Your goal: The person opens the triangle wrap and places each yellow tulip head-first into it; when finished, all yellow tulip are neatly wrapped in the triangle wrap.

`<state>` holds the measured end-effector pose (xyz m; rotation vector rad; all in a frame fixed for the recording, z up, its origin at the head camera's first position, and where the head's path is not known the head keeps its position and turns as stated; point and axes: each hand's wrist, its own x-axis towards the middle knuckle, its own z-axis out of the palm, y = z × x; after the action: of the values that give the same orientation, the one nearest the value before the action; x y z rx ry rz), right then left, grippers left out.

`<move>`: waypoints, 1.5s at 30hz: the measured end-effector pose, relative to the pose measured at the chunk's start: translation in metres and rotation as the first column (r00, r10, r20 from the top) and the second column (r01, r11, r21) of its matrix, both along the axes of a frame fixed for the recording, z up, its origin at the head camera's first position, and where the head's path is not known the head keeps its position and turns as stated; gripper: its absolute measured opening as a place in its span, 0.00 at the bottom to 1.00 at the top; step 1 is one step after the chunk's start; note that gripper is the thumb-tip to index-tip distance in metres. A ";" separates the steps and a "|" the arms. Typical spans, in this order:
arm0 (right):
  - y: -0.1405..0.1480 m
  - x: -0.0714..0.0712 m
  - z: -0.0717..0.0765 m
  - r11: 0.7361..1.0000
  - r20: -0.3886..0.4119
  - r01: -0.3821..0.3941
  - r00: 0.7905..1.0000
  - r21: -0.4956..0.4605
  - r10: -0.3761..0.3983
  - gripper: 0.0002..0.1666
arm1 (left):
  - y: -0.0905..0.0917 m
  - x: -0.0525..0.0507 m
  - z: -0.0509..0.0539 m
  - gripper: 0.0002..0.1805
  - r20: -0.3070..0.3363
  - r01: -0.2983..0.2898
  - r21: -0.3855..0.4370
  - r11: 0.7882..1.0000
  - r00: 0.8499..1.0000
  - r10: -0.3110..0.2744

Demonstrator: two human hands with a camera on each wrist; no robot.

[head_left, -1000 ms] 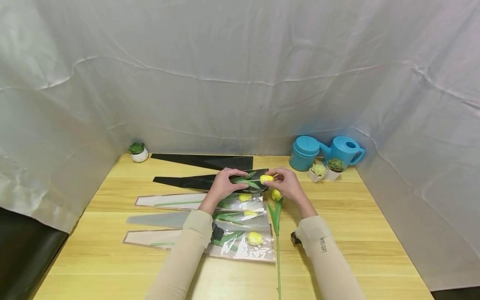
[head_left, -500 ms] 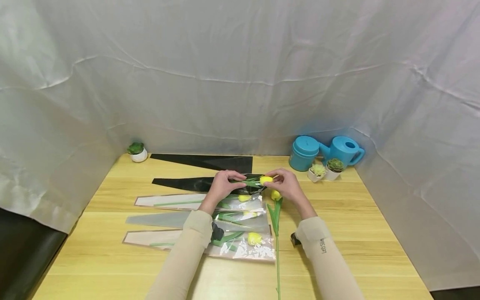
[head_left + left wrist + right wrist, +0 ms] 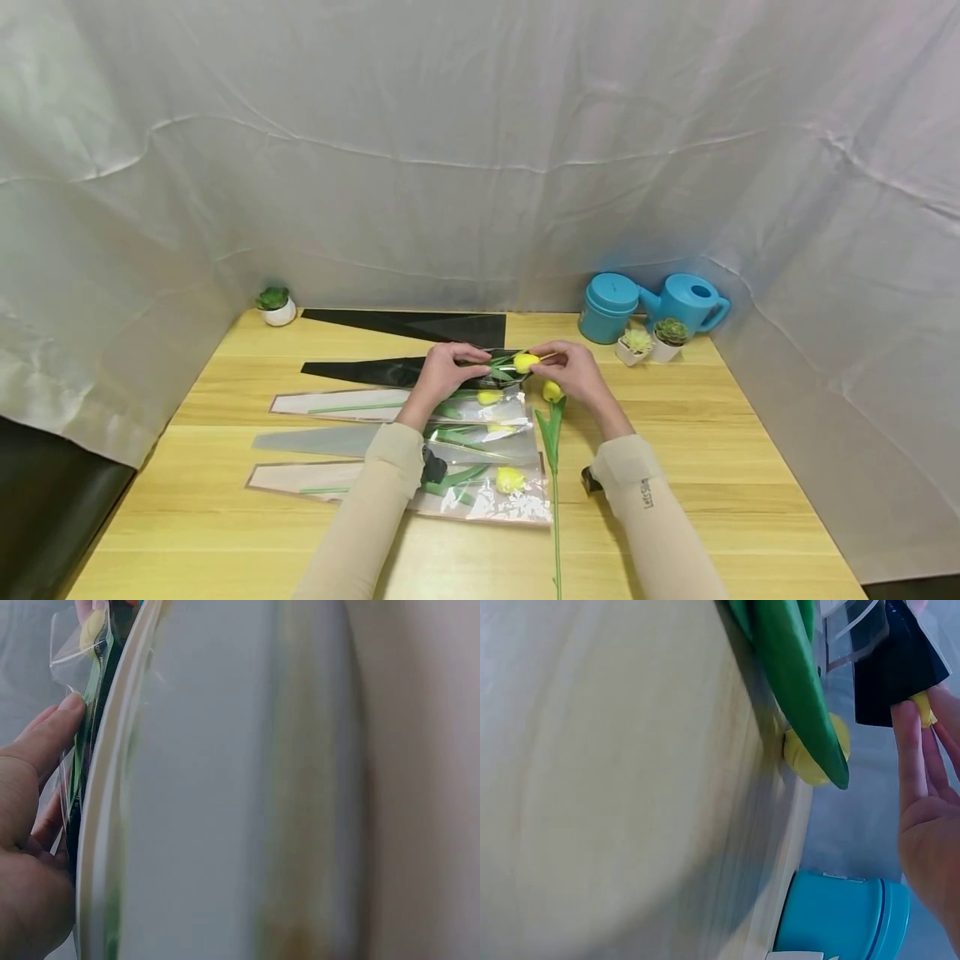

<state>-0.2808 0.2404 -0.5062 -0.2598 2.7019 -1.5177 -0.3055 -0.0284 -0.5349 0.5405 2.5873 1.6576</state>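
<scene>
My left hand [image 3: 444,373] pinches the wide end of a black-backed flower sleeve [image 3: 367,371] with a clear front. In the left wrist view, thumb and fingers of the left hand [image 3: 34,787] lie on either side of the sleeve's clear film [image 3: 67,649]. A yellow tulip [image 3: 525,363] has its green leaves inside the sleeve and its bloom at the mouth. My right hand [image 3: 576,368] pinches that bloom; the right wrist view shows the yellow petals [image 3: 924,711] between the fingers of the right hand [image 3: 934,795], beside the black sleeve [image 3: 892,667].
Nearer me lie several sleeved tulips [image 3: 510,479]. A loose tulip [image 3: 552,433] lies between my forearms. Another black sleeve [image 3: 405,322] is at the back. Back right stand a blue canister [image 3: 609,308], a blue watering can [image 3: 686,300] and small potted succulents [image 3: 636,343]; another pot [image 3: 277,307] is back left.
The yellow bloom has shifted slightly left toward the sleeve, with the right hand still on it. The black sleeve has also slid slightly left and its mouth looks narrower.
</scene>
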 end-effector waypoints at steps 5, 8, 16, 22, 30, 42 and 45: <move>-0.002 -0.002 0.002 1.000 -0.006 -0.024 1.000 -0.018 0.024 0.15 | 0.001 -0.001 0.002 0.12 0.003 0.003 0.006 1.000 1.000 -0.003; -0.004 -0.003 0.003 0.999 -0.021 -0.042 0.999 -0.005 0.042 0.15 | 0.001 -0.001 0.003 0.11 0.009 0.001 0.006 1.000 1.000 -0.001; -0.006 -0.003 0.001 0.996 -0.024 -0.084 0.996 0.000 0.084 0.15 | 0.002 -0.001 0.005 0.12 -0.004 -0.013 -0.018 1.000 1.000 0.013; -0.010 -0.004 -0.001 0.983 0.010 -0.147 0.989 -0.114 0.149 0.19 | 0.003 0.000 0.005 0.11 -0.030 -0.031 -0.034 0.999 0.999 0.030; -0.013 -0.003 0.001 0.980 0.033 -0.150 0.987 -0.129 0.156 0.21 | 0.003 0.000 0.006 0.11 -0.027 -0.054 -0.036 0.998 0.998 0.053; -0.014 -0.003 0.000 0.988 0.008 -0.137 0.990 -0.070 0.138 0.23 | -0.002 -0.006 0.005 0.12 -0.062 -0.075 -0.052 0.996 0.995 0.072; -0.014 -0.003 0.000 0.984 0.023 -0.152 0.988 -0.087 0.155 0.25 | -0.003 -0.007 0.002 0.11 -0.056 -0.078 -0.049 0.996 0.996 0.075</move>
<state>-0.2843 0.2267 -0.5067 -0.4344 2.5318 -1.5809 -0.3129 -0.0317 -0.5327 0.4966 2.7138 1.6145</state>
